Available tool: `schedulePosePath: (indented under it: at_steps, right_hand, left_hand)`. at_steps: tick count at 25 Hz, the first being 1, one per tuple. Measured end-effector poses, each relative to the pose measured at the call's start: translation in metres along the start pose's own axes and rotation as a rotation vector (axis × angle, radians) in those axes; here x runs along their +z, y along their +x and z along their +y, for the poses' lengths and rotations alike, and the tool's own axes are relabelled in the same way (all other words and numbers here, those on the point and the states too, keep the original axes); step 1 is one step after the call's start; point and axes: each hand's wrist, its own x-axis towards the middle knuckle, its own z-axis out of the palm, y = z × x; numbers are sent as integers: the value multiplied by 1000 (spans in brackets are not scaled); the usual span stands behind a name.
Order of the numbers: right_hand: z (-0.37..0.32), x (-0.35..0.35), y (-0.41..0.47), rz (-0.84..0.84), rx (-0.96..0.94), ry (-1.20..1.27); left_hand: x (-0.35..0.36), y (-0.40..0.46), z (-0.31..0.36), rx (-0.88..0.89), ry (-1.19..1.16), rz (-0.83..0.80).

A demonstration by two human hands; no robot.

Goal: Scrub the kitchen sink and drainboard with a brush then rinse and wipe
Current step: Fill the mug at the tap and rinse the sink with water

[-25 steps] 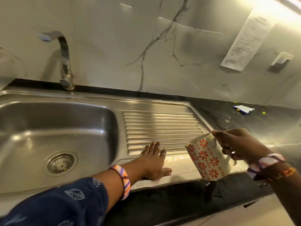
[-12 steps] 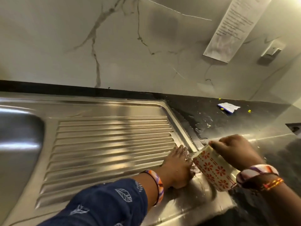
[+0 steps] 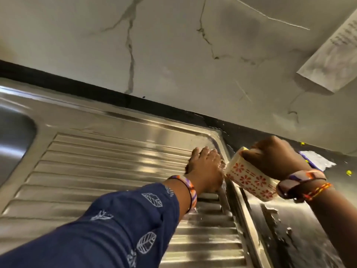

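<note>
The steel drainboard (image 3: 100, 167) with its ridges fills the middle of the head view; a corner of the sink bowl (image 3: 13, 140) shows at the left edge. My left hand (image 3: 204, 167) lies flat, fingers straight, on the drainboard's far right corner, wet with water. My right hand (image 3: 274, 157) grips a white cup with red flowers (image 3: 253, 178), tipped on its side with the mouth towards my left hand. Water spills from it over my left fingers. No brush is in view.
Black wet countertop (image 3: 301, 229) lies right of the drainboard, with a scrap of white paper (image 3: 318, 160) and small yellow bits on it. A marble wall (image 3: 173, 55) rises behind, with a paper sheet (image 3: 334, 60) stuck on at the right.
My left hand has slid from the drainboard's near edge up to its far right corner, and my right hand has followed with the tipped cup. The view has swung right; the tap is gone from sight.
</note>
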Motion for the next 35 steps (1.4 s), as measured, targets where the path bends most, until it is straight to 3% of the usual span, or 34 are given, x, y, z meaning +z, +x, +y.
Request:
schedulePosePath:
  at_steps: [7,17,20,23,25,28,31,35]
  right_hand:
    - [-63,12,46,66,-187,-125]
    - [-187,26,25,152,-465,-210]
    - [-204,29,19,162,-538,-166]
    - [-198,25,20,115,-528,29]
    - [-180,15,18,101,-472,209]
    - [-135,-1,4,147,-345,379]
    - [-79,-19,-20,125,-257,255]
    - [-20,-24,-55,48,-63,-149]
  left_hand:
    - [-8,3,-65,-202,-43,117]
    - [-43,-119,-201,-524,20,179]
    - [-53,-163,-240,-723,15,229]
    - [-70,-186,-248,-961,47,183]
    - [-79,-185,-227,-880,71,195]
    - [-78,-164,-152,-612,4,175]
    - [-56,-135,-53,-329,-86,88]
    - [-10,-114,40,29,-151,-49]
